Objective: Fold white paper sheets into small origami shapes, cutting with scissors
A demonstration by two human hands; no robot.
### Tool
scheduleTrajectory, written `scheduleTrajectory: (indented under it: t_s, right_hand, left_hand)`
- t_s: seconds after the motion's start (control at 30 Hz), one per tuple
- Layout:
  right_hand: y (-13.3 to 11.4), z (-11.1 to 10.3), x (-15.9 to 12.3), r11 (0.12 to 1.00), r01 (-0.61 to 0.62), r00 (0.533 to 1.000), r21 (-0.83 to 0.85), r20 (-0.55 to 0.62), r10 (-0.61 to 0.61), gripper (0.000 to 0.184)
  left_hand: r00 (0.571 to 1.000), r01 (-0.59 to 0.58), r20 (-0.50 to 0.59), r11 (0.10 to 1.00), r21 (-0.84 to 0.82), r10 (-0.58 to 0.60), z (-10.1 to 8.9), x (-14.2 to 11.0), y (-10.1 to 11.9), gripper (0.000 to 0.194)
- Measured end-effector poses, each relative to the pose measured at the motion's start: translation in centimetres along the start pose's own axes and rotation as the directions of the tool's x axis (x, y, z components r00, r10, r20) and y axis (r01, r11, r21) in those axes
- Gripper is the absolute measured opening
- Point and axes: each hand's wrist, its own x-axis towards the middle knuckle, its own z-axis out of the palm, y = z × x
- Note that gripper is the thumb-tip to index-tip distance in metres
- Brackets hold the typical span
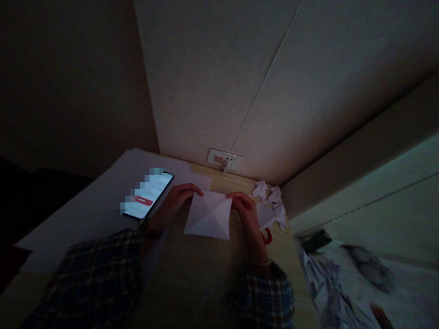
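A creased square of white paper is held up by its two far corners above the wooden table. Crossing fold lines meet near the middle of the sheet. My left hand pinches the far left corner, and my right hand pinches the far right one. Close beyond my right wrist lie another piece of paper and a red curved handle, whose other end is hidden. Several folded paper shapes sit at the table's far right corner.
A lit phone rests on large white sheets at the left. On the wall behind is a socket plate with a plug in it. Many folded papers lie lower down, past the table's right edge.
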Motion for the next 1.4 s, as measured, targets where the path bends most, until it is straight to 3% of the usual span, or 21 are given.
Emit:
scheduleTrajectory:
  t_s: [0.27, 0.43, 0.53, 0.73, 0.87, 1.0, 1.17, 1.27, 1.4]
  right_hand:
    - [0.1, 0.3, 0.0, 0.998, 0.023, 0.999, -0.052, 0.027, -0.022, 0.008]
    - [0.0, 0.7, -0.2, 0.996, 0.067, 0.997, -0.061, -0.029, -0.069, 0.009]
    - [0.0, 0.8, -0.3, 0.993, 0.094, 0.995, -0.077, -0.031, -0.097, 0.010]
    - [-0.2, 1.0, -0.5, 0.998, 0.059, 0.998, -0.015, -0.020, -0.059, 0.019]
    - [0.0, 1.3, -0.4, 1.000, -0.006, 0.998, -0.016, 0.060, 0.007, 0.019]
    - [0.5, 1.6, -0.3, 0.998, -0.057, 0.995, -0.031, 0.085, 0.060, 0.016]
    - [0.7, 1.7, -0.3, 0.999, 0.008, 1.000, -0.035, 0.008, -0.008, 0.020]
    - [0.4, 1.7, -0.3, 0.999, 0.002, 1.000, -0.036, -0.015, -0.003, 0.019]
    - [0.2, 2.0, -0.5, 1.000, -0.009, 0.999, -0.011, 0.047, 0.010, 0.014]
  left_hand:
    - [0.994, -0.062, 0.092, 0.998, 0.028, 0.059, 0.5, 0.2, 0.1, 0.023]
    - [0.985, 0.093, 0.156, 0.989, -0.114, -0.074, 1.0, 0.1, -0.9, 0.056]
    - [0.974, 0.133, 0.204, 0.981, -0.141, -0.102, 1.0, 0.2, -1.6, 0.066]
    - [0.994, 0.024, 0.106, 0.999, 0.028, -0.026, 0.5, 0.6, -2.2, 0.053]
    - [0.999, -0.013, 0.053, 0.997, 0.082, 0.009, 0.4, 0.7, -2.1, 0.054]
    - [0.999, 0.005, 0.050, 1.000, 0.011, -0.005, 0.7, 0.4, -1.5, 0.058]
    - [0.993, 0.094, 0.084, 0.986, -0.136, -0.083, 1.0, 0.4, -1.7, 0.068]
    - [0.988, 0.135, 0.097, 0.972, -0.190, -0.118, 1.0, 0.7, -2.2, 0.063]
    - [0.985, 0.159, 0.094, 0.965, -0.210, -0.141, 1.1, 0.6, -2.2, 0.051]
